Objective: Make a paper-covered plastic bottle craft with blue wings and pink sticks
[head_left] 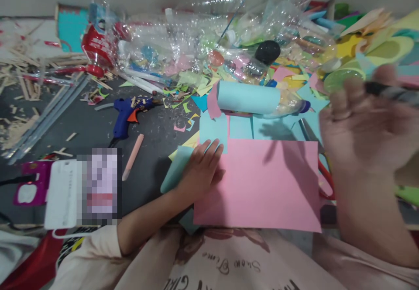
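Note:
A pink sheet of paper (262, 185) lies in front of me on the dark table. My left hand (201, 167) rests flat on its left edge, fingers stretched out and close together, also touching a light blue paper (175, 167) beside it. My right hand (360, 124) is raised close to the camera at the right and blurred; it is closed round a dark pen-like tool (389, 91). Behind the pink sheet lies a plastic bottle wrapped in light blue paper (248, 98), with more blue sheets (214, 128) under it.
A blue glue gun (126, 113) and a pink stick (132, 157) lie left of the papers. Clear plastic bottles (183, 36), paper scraps (294, 76) and wood sticks (19, 84) crowd the back. Red scissors (327, 181) peek from under the pink sheet. A white box (62, 194) sits at the left.

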Motion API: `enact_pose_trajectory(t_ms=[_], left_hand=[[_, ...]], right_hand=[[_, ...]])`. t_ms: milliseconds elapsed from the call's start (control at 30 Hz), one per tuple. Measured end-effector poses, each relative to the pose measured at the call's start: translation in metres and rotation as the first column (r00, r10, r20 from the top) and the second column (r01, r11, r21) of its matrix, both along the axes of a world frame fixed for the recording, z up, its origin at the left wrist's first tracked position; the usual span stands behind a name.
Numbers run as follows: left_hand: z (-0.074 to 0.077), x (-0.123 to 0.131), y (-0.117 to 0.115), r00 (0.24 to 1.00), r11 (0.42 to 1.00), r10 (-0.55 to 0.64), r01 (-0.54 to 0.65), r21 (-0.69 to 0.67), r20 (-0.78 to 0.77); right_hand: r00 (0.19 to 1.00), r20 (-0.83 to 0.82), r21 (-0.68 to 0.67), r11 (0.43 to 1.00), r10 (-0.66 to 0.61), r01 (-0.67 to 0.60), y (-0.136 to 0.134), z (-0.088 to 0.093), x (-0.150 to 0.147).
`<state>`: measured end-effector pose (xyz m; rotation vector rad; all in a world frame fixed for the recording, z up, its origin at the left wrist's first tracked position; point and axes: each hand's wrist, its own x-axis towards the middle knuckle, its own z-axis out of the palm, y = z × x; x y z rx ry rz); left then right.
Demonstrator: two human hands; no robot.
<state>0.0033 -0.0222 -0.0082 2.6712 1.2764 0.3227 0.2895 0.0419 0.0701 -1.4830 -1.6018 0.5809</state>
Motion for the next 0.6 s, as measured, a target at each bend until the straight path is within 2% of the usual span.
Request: enact_pose_trajectory(t_ms=[33,100,133,200,300,400,500,600], left_hand=[[0.0,0.0,0.0,1.0,1.0,0.001,-0.001,-0.012,-0.003],[0.001,0.001,0.0,1.0,1.0,0.002,-0.002,-0.016,-0.012],[0.001,0.001,0.0,1.0,1.0,-0.001,0.001,-0.008,-0.013],[0.001,0.001,0.001,1.0,1.0,-0.002,0.003,0.018,-0.011],[0.002,0.002,0.002,1.0,0.999,-0.001,0.002,0.046,-0.014],[0.002,0.001,0.002,1.0,0.999,-0.013,0.014,0.039,-0.024],[0.002,0.001,0.002,1.0,1.0,-0.016,0.016,0.025,-0.016],[0.002,0.002,0.001,1.0,1.0,-0.004,0.004,0.002,-0.014]], right_hand=[[0.977,-0.214,-0.087,0.996,0.015,-0.034,-0.004,-0.003,-0.01],[0.887,-0.458,-0.165,0.975,0.059,-0.15,-0.012,-0.012,-0.03],[0.851,-0.515,-0.16,0.964,0.103,-0.213,-0.015,-0.017,-0.04],[0.84,-0.522,-0.215,0.93,0.148,-0.297,-0.019,-0.026,-0.059],[0.89,-0.331,-0.222,0.89,0.315,-0.398,-0.021,-0.042,-0.078],[0.891,0.003,-0.111,0.886,0.453,-0.45,-0.018,-0.063,-0.087],[0.86,0.223,-0.036,0.886,0.459,-0.463,-0.017,-0.08,-0.09],[0.856,0.244,-0.025,0.885,0.456,-0.464,-0.019,-0.084,-0.089]])
